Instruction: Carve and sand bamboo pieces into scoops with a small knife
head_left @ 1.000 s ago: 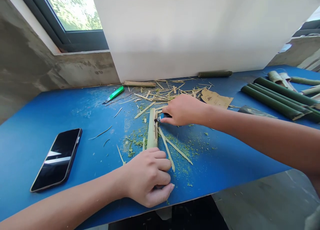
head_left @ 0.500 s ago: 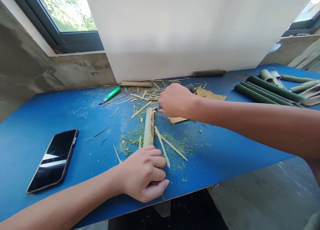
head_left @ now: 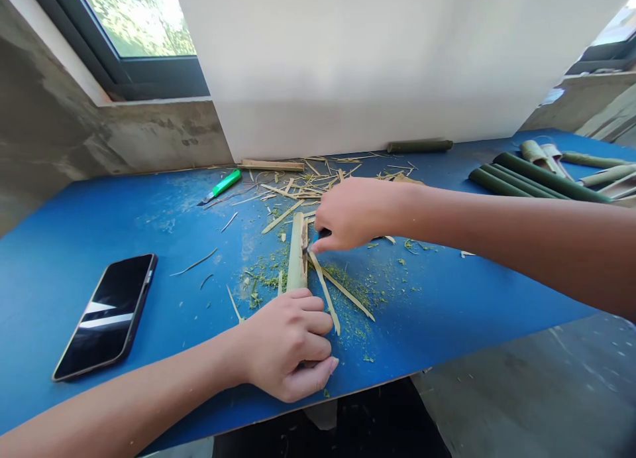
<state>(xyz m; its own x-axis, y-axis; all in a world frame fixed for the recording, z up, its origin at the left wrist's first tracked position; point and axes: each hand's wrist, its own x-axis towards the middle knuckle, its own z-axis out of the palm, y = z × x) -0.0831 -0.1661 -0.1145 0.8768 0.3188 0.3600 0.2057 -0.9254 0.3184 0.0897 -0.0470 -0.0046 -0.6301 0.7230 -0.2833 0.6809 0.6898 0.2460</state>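
Note:
A pale split piece of bamboo [head_left: 297, 252] lies on the blue table, pointing away from me. My left hand [head_left: 293, 345] is closed around its near end and presses it to the tabletop. In my closed right hand [head_left: 348, 216] is a small knife [head_left: 306, 249]; only a bit of its blade and some blue of the handle show, the rest being covered by my fingers. The blade touches the right edge of the bamboo, about halfway along. Thin bamboo strips [head_left: 325, 292] and green shavings lie just to the right of it.
A green-handled knife [head_left: 221, 185] lies at the back left, and a black phone [head_left: 106, 315] at the left. Bamboo offcuts [head_left: 293, 193] are scattered behind my hands. Dark green bamboo lengths [head_left: 536, 179] lie at the right; a bamboo tube [head_left: 420, 146] rests against the white board [head_left: 348, 67].
My right hand has come nearer and slightly down along the bamboo, bringing the knife blade to the middle of its right edge. My left hand keeps its hold in the same place.

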